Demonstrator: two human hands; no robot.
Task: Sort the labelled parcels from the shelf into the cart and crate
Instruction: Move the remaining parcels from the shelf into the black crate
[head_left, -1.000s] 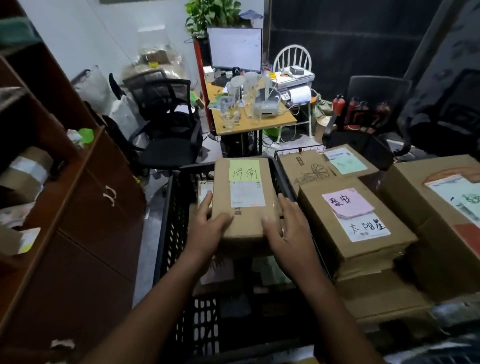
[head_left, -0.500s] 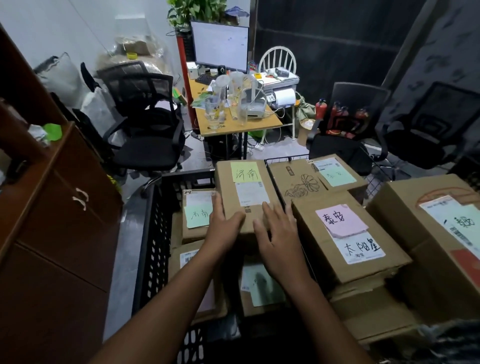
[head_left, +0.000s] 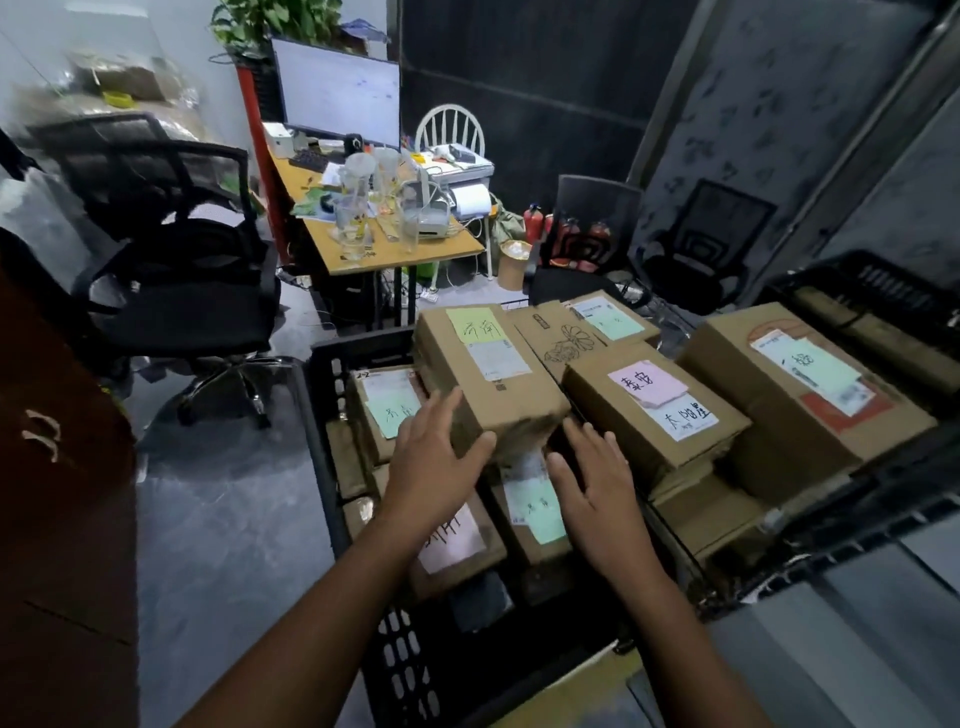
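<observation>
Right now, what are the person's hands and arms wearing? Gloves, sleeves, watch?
Nothing visible. The left hand and right hand have no gloves, rings or watch. The left forearm and right forearm are uncovered to the frame edge; no sleeve in view.

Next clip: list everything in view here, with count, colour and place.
Black plastic crate: one, centre.
Brown cardboard parcel with yellow-green note: one, topmost in crate.
Lower brown cardboard parcels: three seen, green or pink notes, inside crate.
Brown cardboard parcels right of crate: at least four, pink or green notes.
Black mesh office chairs: at least three, left and rear right.
Light wooden desk: one, rear.
Dark brown wooden cabinet: one, left edge.
Left hand: flat against top parcel's near-left side.
Right hand: open, by its near end.
</observation>
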